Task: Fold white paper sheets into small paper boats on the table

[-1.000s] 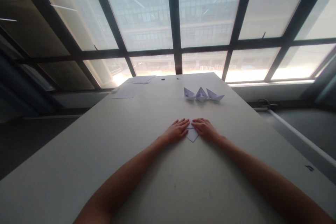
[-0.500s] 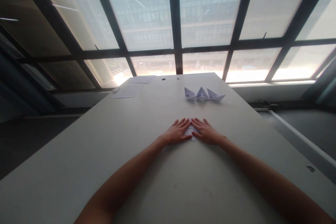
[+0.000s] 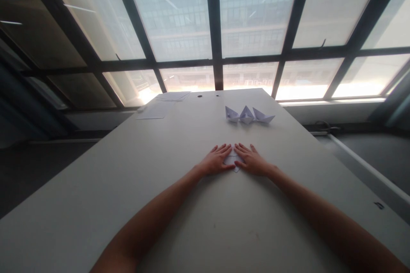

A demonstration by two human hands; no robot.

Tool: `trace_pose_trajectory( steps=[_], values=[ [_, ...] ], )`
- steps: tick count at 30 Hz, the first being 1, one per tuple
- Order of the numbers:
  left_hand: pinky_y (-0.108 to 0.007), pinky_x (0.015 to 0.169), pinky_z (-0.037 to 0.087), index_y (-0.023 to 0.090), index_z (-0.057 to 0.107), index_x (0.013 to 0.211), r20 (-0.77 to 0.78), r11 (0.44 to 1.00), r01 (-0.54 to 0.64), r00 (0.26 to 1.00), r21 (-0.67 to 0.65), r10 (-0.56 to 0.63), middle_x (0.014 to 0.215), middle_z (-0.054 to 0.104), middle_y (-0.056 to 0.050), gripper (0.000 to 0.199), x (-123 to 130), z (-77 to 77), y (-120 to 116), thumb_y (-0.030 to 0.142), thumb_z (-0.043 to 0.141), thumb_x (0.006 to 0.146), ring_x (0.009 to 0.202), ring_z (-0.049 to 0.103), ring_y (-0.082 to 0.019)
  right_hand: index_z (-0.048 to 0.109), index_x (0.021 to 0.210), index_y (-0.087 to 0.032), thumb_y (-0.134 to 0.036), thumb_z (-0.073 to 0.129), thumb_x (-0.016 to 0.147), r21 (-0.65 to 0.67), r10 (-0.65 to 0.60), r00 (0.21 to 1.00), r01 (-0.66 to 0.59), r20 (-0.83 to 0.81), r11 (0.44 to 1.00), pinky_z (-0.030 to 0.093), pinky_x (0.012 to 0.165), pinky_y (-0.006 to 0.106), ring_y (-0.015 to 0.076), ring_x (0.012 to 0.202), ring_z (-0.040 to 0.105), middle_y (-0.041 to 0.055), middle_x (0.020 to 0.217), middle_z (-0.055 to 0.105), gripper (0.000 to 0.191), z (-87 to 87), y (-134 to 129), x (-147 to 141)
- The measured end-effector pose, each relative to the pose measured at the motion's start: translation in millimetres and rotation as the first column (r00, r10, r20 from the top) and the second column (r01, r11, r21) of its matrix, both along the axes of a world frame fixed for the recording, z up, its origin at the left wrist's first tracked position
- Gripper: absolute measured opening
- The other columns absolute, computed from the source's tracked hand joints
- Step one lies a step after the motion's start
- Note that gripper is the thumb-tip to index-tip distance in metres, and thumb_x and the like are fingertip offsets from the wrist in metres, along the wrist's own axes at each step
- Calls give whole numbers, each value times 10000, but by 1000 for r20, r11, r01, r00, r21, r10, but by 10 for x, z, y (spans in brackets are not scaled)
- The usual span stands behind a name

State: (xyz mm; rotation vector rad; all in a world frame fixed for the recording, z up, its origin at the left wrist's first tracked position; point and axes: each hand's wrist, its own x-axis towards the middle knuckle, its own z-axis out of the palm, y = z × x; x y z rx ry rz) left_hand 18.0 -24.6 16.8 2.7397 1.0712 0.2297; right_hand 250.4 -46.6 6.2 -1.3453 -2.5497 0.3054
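Observation:
A small folded piece of white paper [image 3: 231, 160] lies flat on the white table [image 3: 179, 145], partly covered by both hands. My left hand [image 3: 218, 160] rests on its left side, fingers stretched out and the thumb along the near part. From the other side my right hand [image 3: 251, 160] presses on the paper, also with fingers extended. Between the two hands a strip of the paper shows, with a pointed tip toward me. Beyond the hands stand three folded paper boats [image 3: 246, 115] in a row.
Flat white paper sheets [image 3: 152, 112] lie at the table's far left. Two small dark holes [image 3: 200, 96] sit near the far edge. Tall windows [image 3: 182, 13] with dark frames rise behind the table. A dark mark [image 3: 379, 205] is near the right edge.
The fingertips of my hands have moved slightly apart, so a little more of the folded paper shows between them. The boats and sheets stay where they were.

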Motion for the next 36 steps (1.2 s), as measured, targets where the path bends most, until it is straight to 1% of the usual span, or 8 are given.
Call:
trace_pose_trajectory(
  steps=[5, 10, 15, 18, 24, 29, 33, 36],
  values=[
    [-461, 1211, 157, 220, 266, 1564, 42, 999, 15, 999, -28, -14, 1591, 306, -124, 858, 2, 8, 29, 706, 490, 894, 1486, 254, -262, 293, 1556, -217, -525, 580, 906, -54, 32, 996, -36, -83, 998, 88, 1179, 607, 301, 1481, 247, 162, 1580, 315, 775, 121, -8, 55],
    [-439, 1177, 282, 213, 380, 1514, 128, 1000, -5, 992, -8, 6, 1518, 441, -129, 848, 21, 7, 43, 648, 639, 834, 1403, 418, -281, 464, 1467, -241, -488, 675, 857, 10, 14, 988, -13, -155, 1000, 130, 1168, 622, 312, 1395, 418, 154, 1480, 490, 691, 95, 9, 37],
    [-362, 1017, 480, 280, 630, 1308, 269, 998, -69, 961, -7, 68, 1312, 654, -26, 441, 3, 23, 32, 457, 642, 903, 1180, 632, -253, 700, 1185, -296, -317, 606, 934, 167, -32, 967, 76, -254, 983, 253, 1163, 536, 226, 1128, 656, 65, 1192, 722, 269, -12, 27, 5],
    [-358, 967, 514, 299, 689, 1229, 311, 995, -99, 946, -7, 97, 1236, 698, -1, 308, -9, 33, 11, 398, 557, 968, 1118, 669, -245, 724, 1138, -309, -242, 521, 978, 224, 10, 960, 55, -279, 973, 288, 1157, 498, 193, 1056, 688, 42, 1117, 751, 267, -15, 24, -4],
    [-368, 1050, 487, 285, 634, 1308, 388, 984, -103, 921, 148, 38, 1315, 651, -6, 355, -1, 88, -24, 236, 428, 1023, 1212, 616, -191, 649, 1287, -305, -172, 425, 1000, 328, 32, 951, 75, -309, 942, 296, 1156, 476, 195, 1194, 623, 60, 1247, 696, 387, 79, 9, 0],
    [-413, 1159, 367, 251, 557, 1390, 278, 954, -57, 960, 296, -29, 1444, 543, -32, 520, -19, 74, 23, 34, 367, 958, 1368, 470, -180, 520, 1429, -233, -60, 340, 946, 341, -39, 989, 85, -142, 936, 159, 1201, 517, 220, 1415, 398, 92, 1456, 532, 543, 93, -7, -14],
    [-450, 1193, 281, 280, 506, 1432, 103, 980, -30, 995, 196, 10, 1498, 482, -20, 592, -46, 8, 54, 20, 399, 910, 1426, 386, -197, 439, 1484, -165, -26, 323, 881, 227, -78, 997, 70, 24, 971, 98, 1184, 605, 272, 1486, 238, 133, 1557, 384, 630, 5, 7, -4],
    [-469, 1202, 230, 275, 392, 1510, 21, 996, -7, 1000, 89, 5, 1575, 356, -41, 550, -56, -15, 41, 243, 472, 967, 1469, 301, -235, 368, 1522, -158, -138, 347, 924, 122, -58, 995, 49, 75, 991, 139, 1167, 629, 296, 1492, 211, 130, 1592, 312, 599, -58, 28, 25]
  ],
)
